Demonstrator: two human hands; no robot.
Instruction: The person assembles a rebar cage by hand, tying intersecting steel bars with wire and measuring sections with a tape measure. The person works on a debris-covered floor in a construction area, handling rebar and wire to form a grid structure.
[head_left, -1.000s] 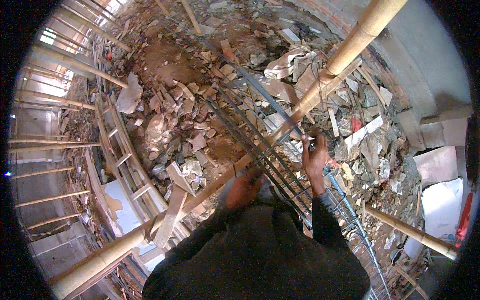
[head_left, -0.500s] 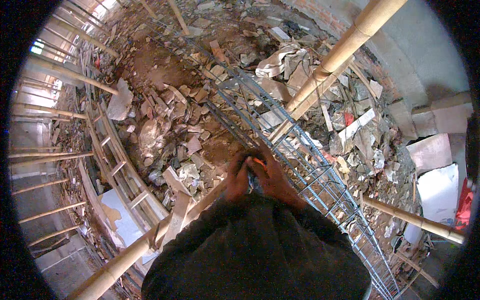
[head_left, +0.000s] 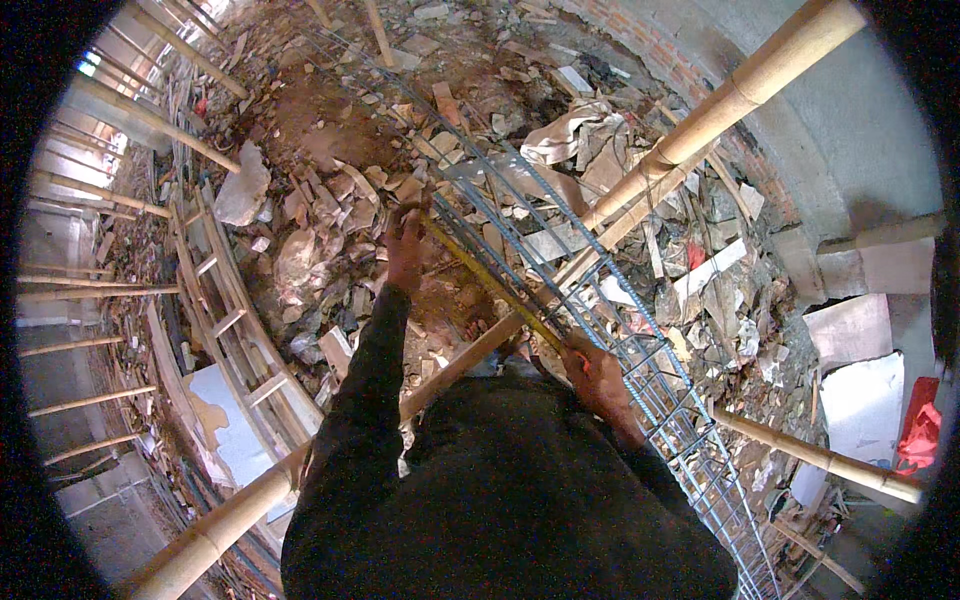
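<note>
A yellow tape measure [head_left: 483, 277] is stretched out slantwise in front of me. Its far end is pinched in my left hand [head_left: 404, 248], beside the ends of some dark steel bars [head_left: 447, 212]. My right hand [head_left: 597, 380] is closed round the case, of which only a bit of orange shows between the fingers. The blade runs along the left side of a long rebar cage [head_left: 668, 378], close to its bars. I cannot tell whether it touches them.
Bamboo poles [head_left: 740, 85] cross the space at the right, with another pole [head_left: 215, 530] at lower left. A wooden ladder [head_left: 228, 322] lies on the left. Broken rubble [head_left: 320, 250] covers the ground. White and red sheets [head_left: 862, 405] stand at the far right.
My hands were together in front of my body. My left hand has moved forward and left, my right hand back and right, and the yellow blade is now drawn out between them.
</note>
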